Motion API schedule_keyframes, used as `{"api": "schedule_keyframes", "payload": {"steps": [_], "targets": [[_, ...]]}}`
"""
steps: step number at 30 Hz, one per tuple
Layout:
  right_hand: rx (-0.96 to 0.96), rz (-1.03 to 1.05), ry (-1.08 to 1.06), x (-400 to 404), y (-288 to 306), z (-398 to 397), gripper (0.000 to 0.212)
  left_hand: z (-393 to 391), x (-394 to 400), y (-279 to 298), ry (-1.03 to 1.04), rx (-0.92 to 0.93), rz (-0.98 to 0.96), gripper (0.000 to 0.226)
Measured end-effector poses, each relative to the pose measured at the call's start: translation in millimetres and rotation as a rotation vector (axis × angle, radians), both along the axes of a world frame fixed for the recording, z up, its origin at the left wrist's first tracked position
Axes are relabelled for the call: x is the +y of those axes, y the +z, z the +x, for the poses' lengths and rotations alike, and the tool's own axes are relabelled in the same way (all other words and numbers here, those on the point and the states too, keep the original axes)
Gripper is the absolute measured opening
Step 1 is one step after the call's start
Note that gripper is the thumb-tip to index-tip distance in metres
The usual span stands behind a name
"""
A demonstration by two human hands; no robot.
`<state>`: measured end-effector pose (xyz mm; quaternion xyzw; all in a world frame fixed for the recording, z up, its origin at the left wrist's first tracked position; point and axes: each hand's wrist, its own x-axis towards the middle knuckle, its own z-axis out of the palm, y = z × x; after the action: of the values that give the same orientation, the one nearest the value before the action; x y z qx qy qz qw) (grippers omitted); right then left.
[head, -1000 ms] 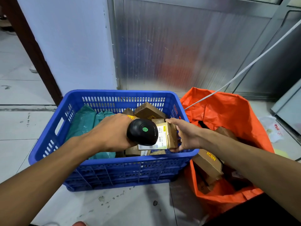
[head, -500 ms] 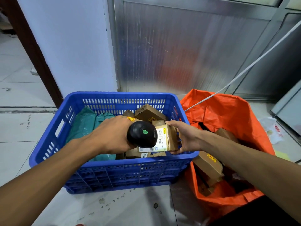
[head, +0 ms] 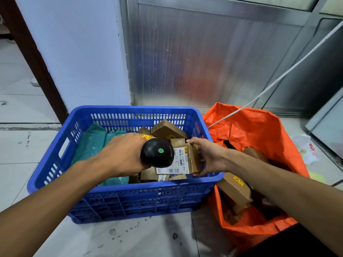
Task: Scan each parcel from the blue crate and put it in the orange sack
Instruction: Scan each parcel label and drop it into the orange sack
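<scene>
The blue crate [head: 130, 199] stands on the floor and holds several brown cardboard parcels and green mailer bags [head: 91, 143]. My left hand [head: 120, 154] grips a black scanner [head: 157, 152] with a green light, held over the crate's right half. My right hand [head: 207, 156] holds a small cardboard parcel [head: 187, 160] upright beside the scanner, its white barcode label facing me. The scanner's head overlaps the label's left edge. The orange sack [head: 259, 130] stands open to the right of the crate, with several brown boxes inside.
A blue-white wall and a metal panel [head: 204, 62] rise right behind the crate and sack. A white cable [head: 278, 78] runs from the upper right down towards the sack. A crumpled plastic wrapper [head: 308, 149] lies on the tiled floor at the right.
Both hands stay almost still, with the scanner and the parcel held together over the crate. The view has shifted slightly downward.
</scene>
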<state>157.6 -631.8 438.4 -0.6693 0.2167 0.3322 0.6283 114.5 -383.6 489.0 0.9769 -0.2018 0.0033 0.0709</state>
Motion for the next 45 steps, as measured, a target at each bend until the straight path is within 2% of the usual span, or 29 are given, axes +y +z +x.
{"api": "schedule_keyframes", "payload": {"steps": [5,8,12,17,21,24,30,33,38,42,45], "targets": [[-0.009,-0.006,-0.040,-5.8,4.0,5.0,0.023,0.9,0.2,0.8,0.109,-0.028,-0.023,0.035],[-0.025,-0.054,-0.110,-9.9,10.3,8.0,0.019,2.7,0.5,-0.2,0.211,0.019,-0.182,0.036],[-0.094,-0.168,-0.202,-20.1,23.3,11.6,0.026,8.6,4.3,-4.8,0.327,0.033,-0.379,0.035],[-0.219,-0.201,-0.337,-42.2,42.7,17.5,0.025,12.5,6.2,-8.6,0.388,0.105,-0.582,0.025],[-0.292,-0.307,-0.369,-67.7,50.8,18.7,0.032,13.3,6.3,-9.7,0.395,0.135,-0.607,0.027],[-0.329,-0.390,-0.385,-85.5,54.4,14.9,0.025,13.7,5.9,-11.2,0.393,0.152,-0.615,0.027],[-0.360,-0.514,-0.454,-122.3,46.2,13.8,0.031,13.2,3.9,-11.3,0.378,0.149,-0.610,0.018],[-0.319,-0.709,-0.325,-134.0,27.2,13.7,0.027,14.0,4.4,-12.4,0.390,0.147,-0.596,0.019],[-0.172,-1.169,0.144,-139.2,-28.3,24.1,0.029,14.8,6.9,-11.1,0.463,0.082,-0.547,0.025],[-0.090,-1.311,0.447,-114.3,-52.6,11.8,0.053,15.7,12.3,-7.1,0.500,0.033,-0.510,0.024],[-0.076,-1.289,0.489,-117.3,-69.9,14.0,0.060,14.8,14.8,-4.0,0.515,0.029,-0.509,0.025]]}}
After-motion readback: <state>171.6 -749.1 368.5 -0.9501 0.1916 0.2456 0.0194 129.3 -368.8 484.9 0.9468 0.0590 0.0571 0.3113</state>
